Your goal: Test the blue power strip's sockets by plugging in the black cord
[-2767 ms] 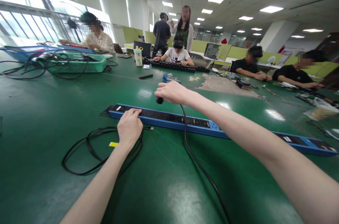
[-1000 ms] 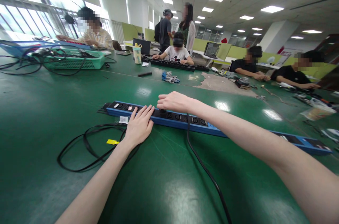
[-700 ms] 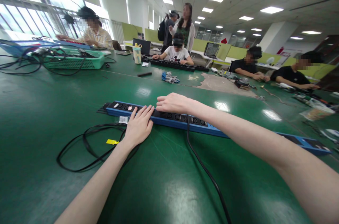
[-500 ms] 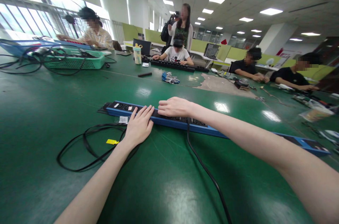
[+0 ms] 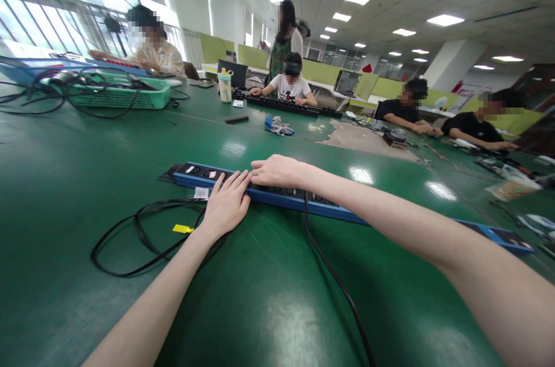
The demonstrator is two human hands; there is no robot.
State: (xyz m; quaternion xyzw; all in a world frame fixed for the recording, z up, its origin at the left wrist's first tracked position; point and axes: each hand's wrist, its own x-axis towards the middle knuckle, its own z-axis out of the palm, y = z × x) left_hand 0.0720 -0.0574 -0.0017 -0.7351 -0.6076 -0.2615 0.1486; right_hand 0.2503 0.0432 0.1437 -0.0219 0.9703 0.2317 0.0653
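A long blue power strip (image 5: 195,175) with black sockets lies across the green table (image 5: 87,170). My left hand (image 5: 225,205) lies flat with fingers stretched out, its fingertips on the strip's near edge. My right hand (image 5: 275,170) is closed over a black plug on top of the strip, and the plug itself is hidden under the fingers. The plug's black cable (image 5: 329,274) runs from under that hand toward me. A second black cable (image 5: 139,234) with a yellow tag (image 5: 182,229) is coiled left of my left wrist.
A green basket (image 5: 117,95) full of cables stands far left, a cup (image 5: 225,88) and a black bar (image 5: 236,119) beyond the strip. Several people sit at the far and right sides; one stands behind. A torn patch (image 5: 364,138) marks the table surface.
My right hand, holding the plug above the strip 2.8 s ago, has come down onto the sockets. My left hand slid right along the strip and flattened. The standing people moved.
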